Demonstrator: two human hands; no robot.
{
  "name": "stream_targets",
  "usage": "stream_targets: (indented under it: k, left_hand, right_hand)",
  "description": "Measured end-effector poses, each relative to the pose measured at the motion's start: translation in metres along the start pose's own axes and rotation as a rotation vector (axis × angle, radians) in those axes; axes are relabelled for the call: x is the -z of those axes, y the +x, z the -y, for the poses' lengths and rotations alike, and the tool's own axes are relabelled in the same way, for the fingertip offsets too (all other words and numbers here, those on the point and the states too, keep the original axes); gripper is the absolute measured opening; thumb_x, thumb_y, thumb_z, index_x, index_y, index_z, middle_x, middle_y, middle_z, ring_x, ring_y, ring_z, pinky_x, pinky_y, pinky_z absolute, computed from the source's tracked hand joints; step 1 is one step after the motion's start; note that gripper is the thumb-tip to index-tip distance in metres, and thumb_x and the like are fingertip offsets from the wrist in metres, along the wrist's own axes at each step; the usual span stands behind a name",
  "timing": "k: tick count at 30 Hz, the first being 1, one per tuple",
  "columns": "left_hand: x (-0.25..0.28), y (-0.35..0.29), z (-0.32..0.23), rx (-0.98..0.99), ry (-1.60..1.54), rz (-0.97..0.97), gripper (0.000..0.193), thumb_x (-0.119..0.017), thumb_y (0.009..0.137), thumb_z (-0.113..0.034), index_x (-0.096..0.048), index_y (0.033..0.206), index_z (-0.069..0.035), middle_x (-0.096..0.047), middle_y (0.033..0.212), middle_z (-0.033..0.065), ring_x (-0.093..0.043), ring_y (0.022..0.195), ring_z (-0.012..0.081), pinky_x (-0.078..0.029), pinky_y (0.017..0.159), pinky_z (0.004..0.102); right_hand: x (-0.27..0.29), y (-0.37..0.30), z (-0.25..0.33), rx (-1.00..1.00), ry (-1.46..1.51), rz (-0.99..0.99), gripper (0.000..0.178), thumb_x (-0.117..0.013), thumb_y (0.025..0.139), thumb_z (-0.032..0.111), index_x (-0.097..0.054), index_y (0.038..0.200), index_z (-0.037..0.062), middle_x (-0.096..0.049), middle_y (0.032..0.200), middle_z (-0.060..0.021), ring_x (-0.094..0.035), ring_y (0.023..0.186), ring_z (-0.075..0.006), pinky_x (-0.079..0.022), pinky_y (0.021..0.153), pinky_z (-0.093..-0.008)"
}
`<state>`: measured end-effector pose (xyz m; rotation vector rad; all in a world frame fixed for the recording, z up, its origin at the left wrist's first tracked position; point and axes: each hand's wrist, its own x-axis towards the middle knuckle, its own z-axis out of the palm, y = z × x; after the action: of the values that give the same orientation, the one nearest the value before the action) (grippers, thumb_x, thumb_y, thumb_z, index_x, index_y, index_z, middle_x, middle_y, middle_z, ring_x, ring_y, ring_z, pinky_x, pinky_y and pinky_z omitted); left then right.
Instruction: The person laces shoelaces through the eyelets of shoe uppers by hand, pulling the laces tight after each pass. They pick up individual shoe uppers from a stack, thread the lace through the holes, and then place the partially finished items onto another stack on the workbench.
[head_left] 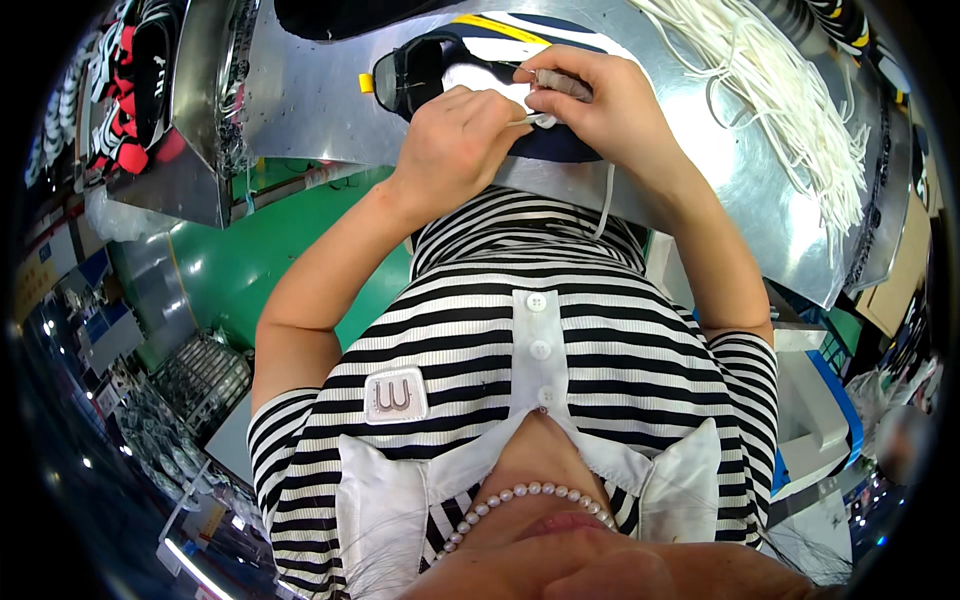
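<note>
My left hand is closed on a white lace at its fingertips. Just beside it, my right hand curls around a beige wrapped piece, tool handle or taped finger; I can't tell its grip. The dark shoe lies beneath both. I judge the lacing is under way; next calls for steady tension. Beyond my right hand lies a heap of laces. I make out no readable label on the shoe.
</note>
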<state>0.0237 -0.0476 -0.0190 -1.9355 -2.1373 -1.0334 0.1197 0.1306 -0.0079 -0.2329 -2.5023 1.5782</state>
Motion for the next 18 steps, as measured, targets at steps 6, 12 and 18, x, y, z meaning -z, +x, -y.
stream_targets:
  k: [6, 12, 18]
  left_hand:
    - [0.012, 0.001, -0.001, 0.174, -0.051, 0.154, 0.028, -0.076, 0.081, -0.008, -0.056, 0.098, -0.002, -0.067, 0.083, 0.0112, -0.064, 0.07, 0.0286, -0.049, 0.063, 0.0348]
    - [0.013, 0.01, -0.003, 0.604, -0.43, 0.021, 0.065, -0.075, 0.087, -0.016, -0.036, 0.137, -0.001, -0.066, 0.11, 0.0165, -0.07, 0.088, 0.0224, -0.054, 0.079, 0.0339]
    - [-0.001, 0.016, 0.001, 0.778, -0.3, -0.099, 0.04, -0.074, 0.088, -0.016, -0.054, 0.119, 0.0, -0.069, 0.101, 0.0113, -0.068, 0.085, 0.0125, -0.053, 0.072, 0.0263]
  right_hand:
    - [0.05, 0.027, 0.038, 0.155, 0.584, -0.454, 0.018, -0.069, 0.085, -0.001, -0.066, 0.103, -0.0005, -0.068, 0.082, -0.0043, -0.065, 0.076, -0.0105, -0.051, 0.067, -0.0239]
    - [-0.013, 0.02, -0.008, -0.132, 0.492, -0.168, 0.017, -0.073, 0.086, 0.016, -0.07, 0.096, 0.0024, -0.066, 0.079, 0.0021, -0.056, 0.07, -0.0056, -0.047, 0.067, -0.0225]
    - [-0.015, 0.029, -0.008, -0.183, 0.32, -0.063, 0.02, -0.071, 0.087, 0.02, -0.069, 0.096, 0.0026, -0.065, 0.082, 0.0001, -0.055, 0.07, -0.0066, -0.046, 0.068, -0.0229]
